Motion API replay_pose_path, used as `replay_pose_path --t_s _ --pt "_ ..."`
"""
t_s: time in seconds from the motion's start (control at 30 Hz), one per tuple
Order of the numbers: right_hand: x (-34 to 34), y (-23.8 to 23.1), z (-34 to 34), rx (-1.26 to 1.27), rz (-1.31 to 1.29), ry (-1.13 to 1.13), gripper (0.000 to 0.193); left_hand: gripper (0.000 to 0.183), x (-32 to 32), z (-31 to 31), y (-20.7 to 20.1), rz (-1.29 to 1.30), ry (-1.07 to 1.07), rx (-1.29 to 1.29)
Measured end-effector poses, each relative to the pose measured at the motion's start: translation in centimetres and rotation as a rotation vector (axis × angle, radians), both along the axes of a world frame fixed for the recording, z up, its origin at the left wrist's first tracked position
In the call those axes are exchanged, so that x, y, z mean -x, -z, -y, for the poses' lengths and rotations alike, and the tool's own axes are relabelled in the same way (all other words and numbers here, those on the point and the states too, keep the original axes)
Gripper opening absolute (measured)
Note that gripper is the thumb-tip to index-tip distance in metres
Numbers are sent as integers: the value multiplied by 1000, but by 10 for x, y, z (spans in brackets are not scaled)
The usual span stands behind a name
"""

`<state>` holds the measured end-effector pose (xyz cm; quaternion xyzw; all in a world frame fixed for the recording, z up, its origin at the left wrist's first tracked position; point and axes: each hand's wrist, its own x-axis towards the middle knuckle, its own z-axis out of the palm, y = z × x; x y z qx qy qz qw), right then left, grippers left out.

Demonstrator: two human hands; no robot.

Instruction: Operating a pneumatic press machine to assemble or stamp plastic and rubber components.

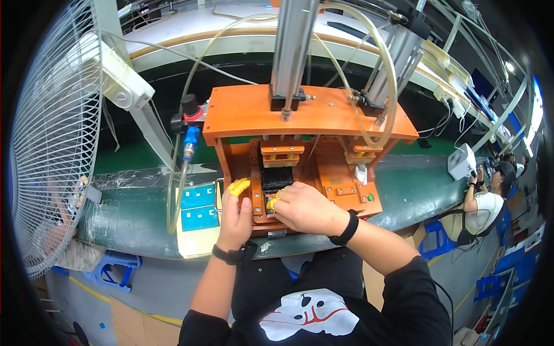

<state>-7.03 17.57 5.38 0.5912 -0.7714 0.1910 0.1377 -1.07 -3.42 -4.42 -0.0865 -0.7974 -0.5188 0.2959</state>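
1. The right hand (304,209) bends over the front of a press, yellow covers (272,205) on its fingertips. They hide whatever lies beneath, so I cannot tell whether they pinch something or only rest there.

2. The left hand (232,220) is upright at the press's left front, thumb and yellow-tipped fingers apart, with nothing visible between them.

3. Just beyond the right fingertips, a dark, shiny black block (277,178) sits low in the press bed, under the left pressing head (282,153). Whether the fingers touch it is unclear.

4. The block's visible face looks slightly longer from left to right, lying flat; its near end is partly covered, so its true long axis and pointing direction are uncertain.

5. My guess on handling: light, stiff, perhaps slippery on its glossy top and easily scratched. Its side edges would be the better hold.

6. Around it stands the orange press (314,118), with 2 metal cylinders (293,49) above and 1 green button (370,198) at right front.

7. Left of the press, 2 blue sheets (198,197) lie on a cream board (193,245), on a green table (127,213).

8. Farther left is a fan (55,132); far right, a seated person (487,209).
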Motion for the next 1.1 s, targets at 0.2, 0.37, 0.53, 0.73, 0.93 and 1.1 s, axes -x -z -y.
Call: replay_pose_path --t_s 0.2,0.37,0.53,0.73,0.93,1.1 --pt "-13 -1 4 26 -5 213 55 35 -3 2 -3 -7 21 -26" --pt "-11 -3 -4 -140 145 273 76 33 -23 18 -17 -16 30 -8" --pt "-31 -15 -13 94 45 232 61 35 -50 47 -26 -5 -20 399" --pt "-74 34 -5 243 341 -55 34 65 -61 58 -9 181 48 617" --pt "-97 116 17 116 544 -143 20 69 -64 62 -12 177 74 707" --pt "-97 151 37 12 594 -168 24 61 -51 92 -5 154 28 466"
